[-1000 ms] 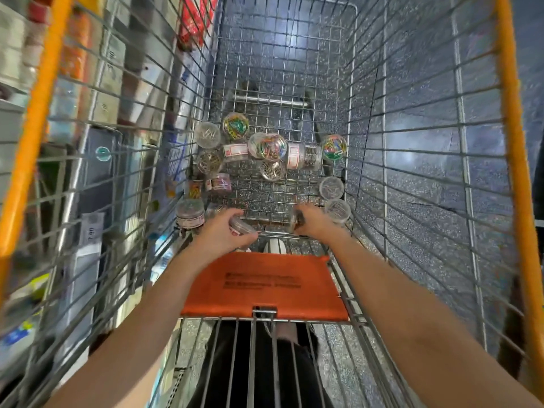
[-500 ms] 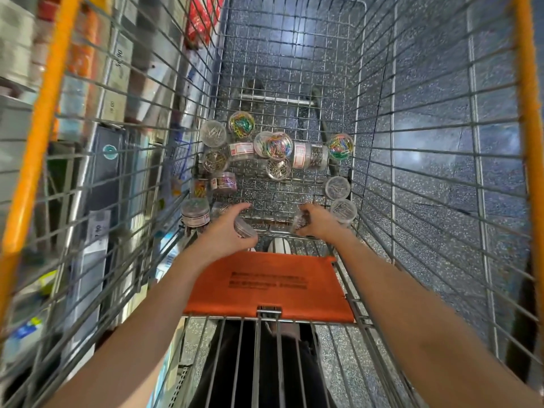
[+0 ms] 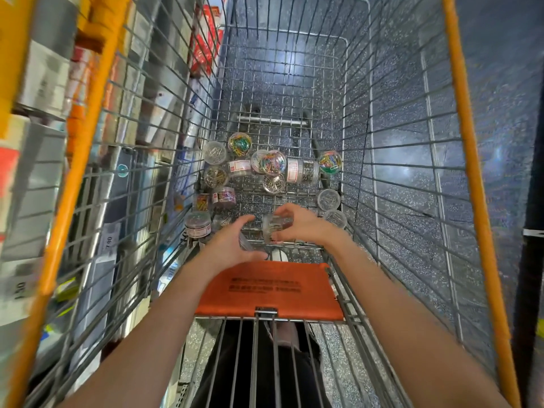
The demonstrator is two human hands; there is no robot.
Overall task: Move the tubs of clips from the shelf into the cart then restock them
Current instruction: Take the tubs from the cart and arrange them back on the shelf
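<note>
Head view: both hands reach low into the cart (image 3: 353, 148). Right hand (image 3: 303, 223) pinches 1 clear tub (image 3: 275, 228); left hand (image 3: 232, 245) cups another tub (image 3: 245, 242) just beside it. Remaining tubs (image 3: 272, 163) lie scattered farther ahead on the cart's wire floor.

One cart (image 3: 459, 142); two hands (image 3: 306, 223); roughly fifteen tubs (image 3: 273, 163)
</note>
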